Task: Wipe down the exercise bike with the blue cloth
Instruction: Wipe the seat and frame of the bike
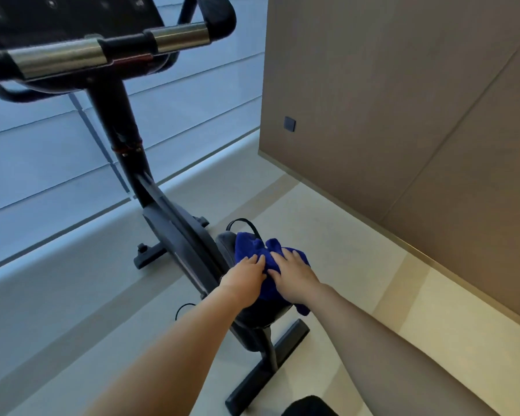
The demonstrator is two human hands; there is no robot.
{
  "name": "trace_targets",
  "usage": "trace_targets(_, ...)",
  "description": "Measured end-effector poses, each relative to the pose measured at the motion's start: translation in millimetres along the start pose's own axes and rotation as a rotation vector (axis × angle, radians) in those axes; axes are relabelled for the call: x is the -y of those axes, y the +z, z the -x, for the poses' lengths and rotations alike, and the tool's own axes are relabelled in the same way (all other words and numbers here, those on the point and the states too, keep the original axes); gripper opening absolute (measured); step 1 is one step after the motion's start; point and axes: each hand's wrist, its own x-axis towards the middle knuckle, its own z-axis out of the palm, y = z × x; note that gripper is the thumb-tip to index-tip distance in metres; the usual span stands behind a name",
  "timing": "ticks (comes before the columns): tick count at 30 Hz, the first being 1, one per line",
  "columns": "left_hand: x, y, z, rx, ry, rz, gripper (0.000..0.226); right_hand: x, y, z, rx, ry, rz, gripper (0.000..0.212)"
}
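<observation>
A black exercise bike stands on the pale floor, its handlebar with chrome grips near the top left. A blue cloth lies bunched over the bike's dark saddle, low in the middle. My left hand and my right hand both press flat on the cloth, side by side, fingers spread forward. The cloth hides most of the saddle, and a corner hangs down at the right.
A beige wall panel with a small dark switch rises on the right. Behind the bike runs a window with pale blinds above a low sill. The bike's rear foot bar crosses the floor near me.
</observation>
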Motion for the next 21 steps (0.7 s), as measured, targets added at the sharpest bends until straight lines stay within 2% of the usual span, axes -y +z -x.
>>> trace_targets(4, -5, 6, -12, -0.008, -0.109, 0.036, 0.057, -13, -9, -23, 0.059, -0.095, -0.007, 0.045)
trace_targets(9, -23, 3, -27, -0.128, -0.272, 0.123, 0.051, -31, -21, -43, 0.055, -0.266, -0.011, 0.030)
trace_targets(12, -34, 1, -24, -0.309, -0.394, 0.246, 0.036, -37, -20, -43, -0.044, -0.342, -0.096, 0.025)
trace_targets(15, -51, -1, -10, -0.463, -0.521, 0.385, 0.031, -36, -23, -40, -0.084, -0.432, -0.205, 0.020)
trace_targets(18, -65, 2, 6, -0.644, -0.676, 0.432, 0.030, -30, -28, -38, -0.054, -0.617, -0.220, 0.031)
trace_targets(21, -65, 4, 18, -0.779, -0.811, 0.400, 0.042, -19, -29, -40, -0.079, -0.768, -0.179, 0.044)
